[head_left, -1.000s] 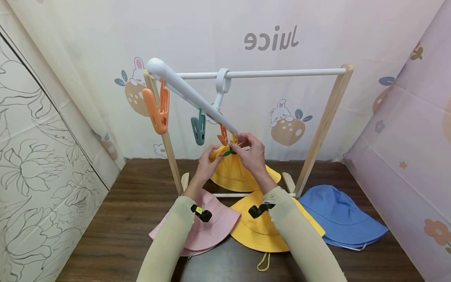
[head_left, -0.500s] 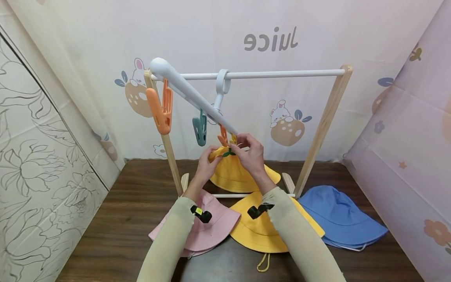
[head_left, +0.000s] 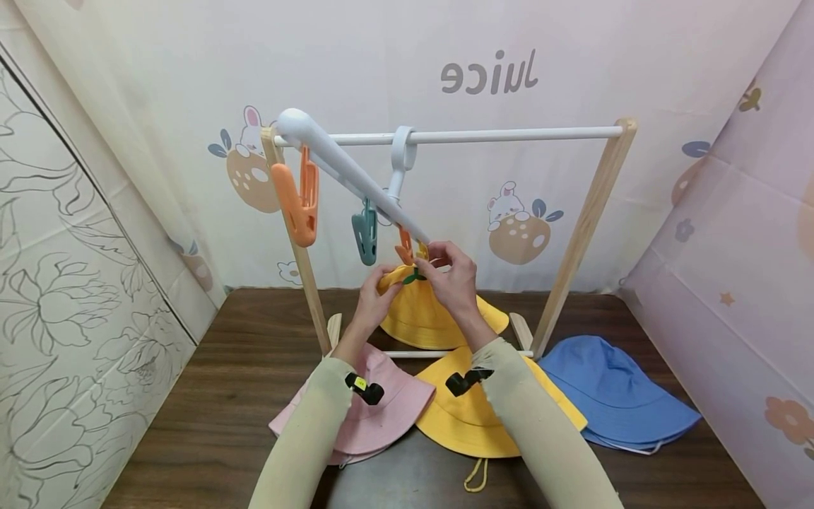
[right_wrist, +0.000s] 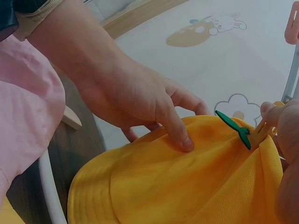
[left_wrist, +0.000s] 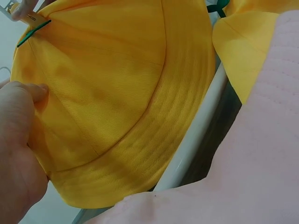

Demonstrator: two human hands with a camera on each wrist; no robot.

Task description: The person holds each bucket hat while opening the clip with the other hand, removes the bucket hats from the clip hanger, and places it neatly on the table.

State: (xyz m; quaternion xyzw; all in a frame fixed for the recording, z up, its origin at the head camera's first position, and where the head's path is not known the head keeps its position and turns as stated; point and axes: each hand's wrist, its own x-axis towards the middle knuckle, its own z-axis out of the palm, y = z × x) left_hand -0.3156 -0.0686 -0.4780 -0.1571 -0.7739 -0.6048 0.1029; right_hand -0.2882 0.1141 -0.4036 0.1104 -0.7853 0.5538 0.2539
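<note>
My left hand pinches the crown of a yellow bucket hat, thumb on the outer side in the right wrist view. Beside the hat's green leaf-shaped trim, my right hand pinches a yellow clothespin at the far end of a white hanger. The clothespin sits at the top of the crown, and fingers partly hide it. Also on the hanger are an orange clothespin near the hat, a teal clothespin, and another orange clothespin at the near end.
The hanger's hook loops over the white rail of a wooden rack. On the dark table lie a pink hat, a second yellow hat and a blue hat. Curtains stand behind and at both sides.
The hanger's near end has swung slightly to the right, carrying its clothespins along. Both hands stay almost in place on the hat and the yellow clothespin.
</note>
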